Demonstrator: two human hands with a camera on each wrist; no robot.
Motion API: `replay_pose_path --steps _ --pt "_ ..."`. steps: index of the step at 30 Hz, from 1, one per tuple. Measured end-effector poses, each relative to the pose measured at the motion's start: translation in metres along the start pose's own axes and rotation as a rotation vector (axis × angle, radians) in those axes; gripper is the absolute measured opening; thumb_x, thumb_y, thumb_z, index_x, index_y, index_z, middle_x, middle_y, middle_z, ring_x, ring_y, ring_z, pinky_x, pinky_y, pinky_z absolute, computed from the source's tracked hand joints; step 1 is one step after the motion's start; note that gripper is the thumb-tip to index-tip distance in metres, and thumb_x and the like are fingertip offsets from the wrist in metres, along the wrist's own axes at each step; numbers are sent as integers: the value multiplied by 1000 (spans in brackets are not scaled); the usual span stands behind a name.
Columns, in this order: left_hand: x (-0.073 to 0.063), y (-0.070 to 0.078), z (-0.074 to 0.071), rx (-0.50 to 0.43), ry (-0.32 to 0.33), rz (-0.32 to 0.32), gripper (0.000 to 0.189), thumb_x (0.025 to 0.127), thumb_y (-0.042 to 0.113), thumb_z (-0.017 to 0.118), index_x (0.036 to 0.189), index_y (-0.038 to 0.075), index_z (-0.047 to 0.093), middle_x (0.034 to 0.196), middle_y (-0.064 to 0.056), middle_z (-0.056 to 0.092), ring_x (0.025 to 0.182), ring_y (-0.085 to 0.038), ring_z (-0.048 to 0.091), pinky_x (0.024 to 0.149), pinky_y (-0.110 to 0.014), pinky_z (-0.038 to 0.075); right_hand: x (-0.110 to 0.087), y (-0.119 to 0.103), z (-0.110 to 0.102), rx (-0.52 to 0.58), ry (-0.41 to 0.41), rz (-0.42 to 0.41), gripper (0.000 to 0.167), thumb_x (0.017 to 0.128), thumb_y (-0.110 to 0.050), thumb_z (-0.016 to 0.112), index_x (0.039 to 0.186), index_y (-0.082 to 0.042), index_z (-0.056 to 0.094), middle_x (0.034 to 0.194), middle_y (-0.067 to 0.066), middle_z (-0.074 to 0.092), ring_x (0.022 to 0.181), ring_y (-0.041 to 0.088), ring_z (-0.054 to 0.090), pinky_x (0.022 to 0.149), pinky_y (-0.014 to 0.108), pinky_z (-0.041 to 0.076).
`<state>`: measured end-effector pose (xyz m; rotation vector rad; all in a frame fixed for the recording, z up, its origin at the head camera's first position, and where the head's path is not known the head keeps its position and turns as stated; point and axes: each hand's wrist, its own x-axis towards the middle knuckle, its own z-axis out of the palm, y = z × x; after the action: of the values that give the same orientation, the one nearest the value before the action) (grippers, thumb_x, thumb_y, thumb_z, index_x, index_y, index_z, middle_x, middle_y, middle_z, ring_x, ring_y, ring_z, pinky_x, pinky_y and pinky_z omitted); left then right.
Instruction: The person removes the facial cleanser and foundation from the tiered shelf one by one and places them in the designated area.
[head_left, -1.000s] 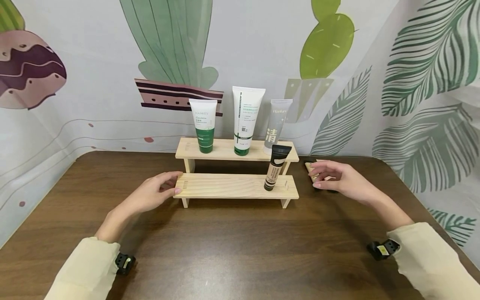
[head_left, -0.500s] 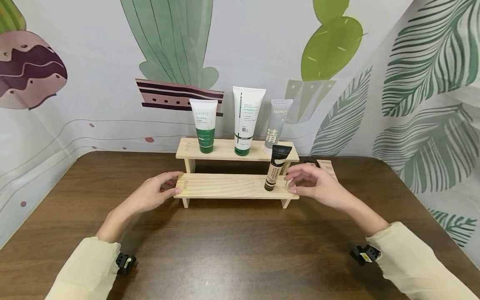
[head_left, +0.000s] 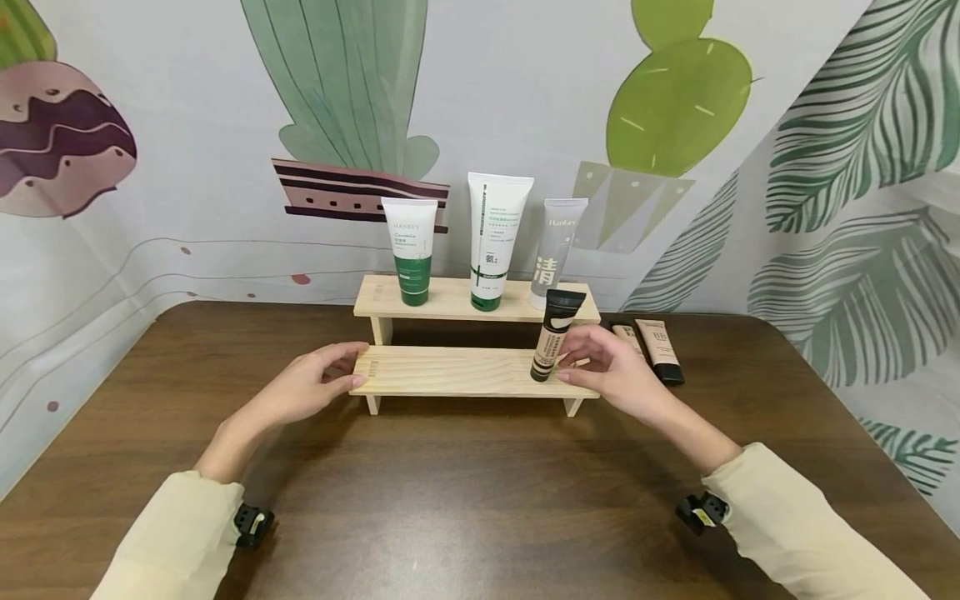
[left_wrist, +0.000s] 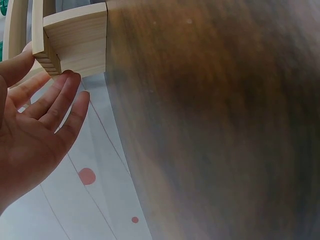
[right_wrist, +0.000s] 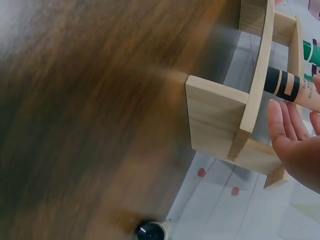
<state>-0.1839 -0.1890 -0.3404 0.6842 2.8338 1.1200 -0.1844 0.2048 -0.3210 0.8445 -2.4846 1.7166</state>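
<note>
A two-step wooden display stand (head_left: 450,375) stands on the table. My left hand (head_left: 311,383) holds the left end of its lower step, thumb at the front corner and index finger at the back; in the left wrist view the other fingers extend beside the leg. On the right of that step a black-and-beige cosmetic tube (head_left: 550,337) stands on its cap, leaning slightly right. Beside it is my right hand (head_left: 618,375), fingers loosely bent, thumb and fingertips right at the tube's side. In the right wrist view the black cap (right_wrist: 272,80) sits on the step.
On the upper step stand a white-and-green tube (head_left: 412,250), a taller white tube (head_left: 498,237) and a grey tube (head_left: 557,250). Right of the stand lie a pink BB tube (head_left: 658,346) and another beige tube (head_left: 626,335), partly behind my right hand. A patterned cloth hangs behind.
My right hand has moved left from the tubes lying on the table to the black-and-beige tube on the lower step, uncovering the BB tube. My left hand has stayed at the stand's end.
</note>
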Motion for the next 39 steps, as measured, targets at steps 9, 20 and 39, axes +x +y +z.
replay_pose_path --steps 9,20,39 --pt "1 -1 0 0 -4 2 42 88 8 59 126 -6 48 107 -18 59 95 -30 57 78 -40 47 5 3 7 6 54 10 31 75 11 67 102 7 51 94 21 60 86 27 60 74 29 51" --pt "1 -1 0 4 -3 8 42 88 8 59 126 -6 48 106 -17 59 95 -30 57 78 -40 47 9 5 11 -16 96 73 27 75 6 70 95 2 52 89 17 63 84 17 60 70 25 49" --pt "0 -1 0 1 -6 9 42 88 7 60 125 -7 48 107 -18 59 95 -29 57 78 -40 47 7 4 12 0 130 55 32 73 9 70 99 2 52 85 11 64 80 13 61 68 24 49"
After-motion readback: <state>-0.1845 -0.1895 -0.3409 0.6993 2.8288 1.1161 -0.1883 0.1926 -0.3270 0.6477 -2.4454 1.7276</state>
